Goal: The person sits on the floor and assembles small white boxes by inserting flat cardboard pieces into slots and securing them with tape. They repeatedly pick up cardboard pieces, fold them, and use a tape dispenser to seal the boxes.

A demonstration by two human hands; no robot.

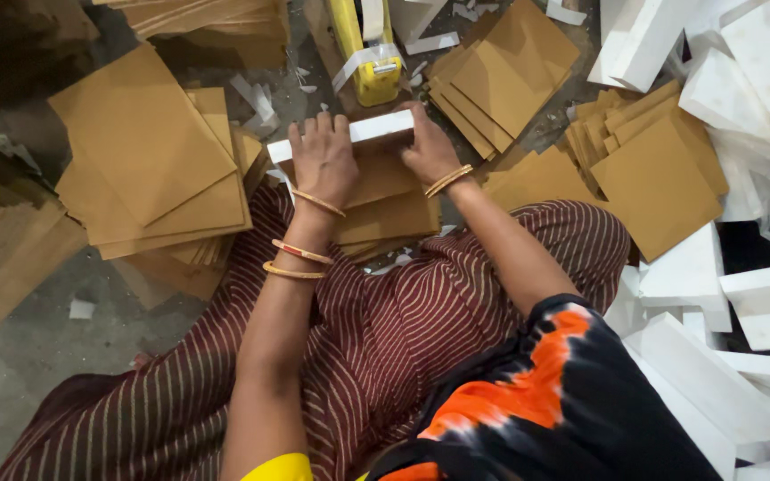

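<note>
In the head view, the left hand (323, 160) lies palm down over the left part of a white foam block (376, 129), fingers spread flat across its top and curled a little over the far edge. The right hand (428, 147) cups the block's right end, fingers bent around that end so the block is pinched between the two hands. Neither hand is wide open; both press against the block rather than closing fully round it. Thin bangles ring both wrists.

The block rests on a short stack of brown cardboard sheets (385, 209) lying on the person's lap, just in front of the striped maroon cloth (385, 330). Just beyond the block stands a yellow tape dispenser (365, 53) with white tape hanging from it. More piles of brown cardboard squares (149, 156) lie on the left, and others (648, 156) on the right. White foam slabs (715, 356) are heaped at the right side, near the person's knee.
</note>
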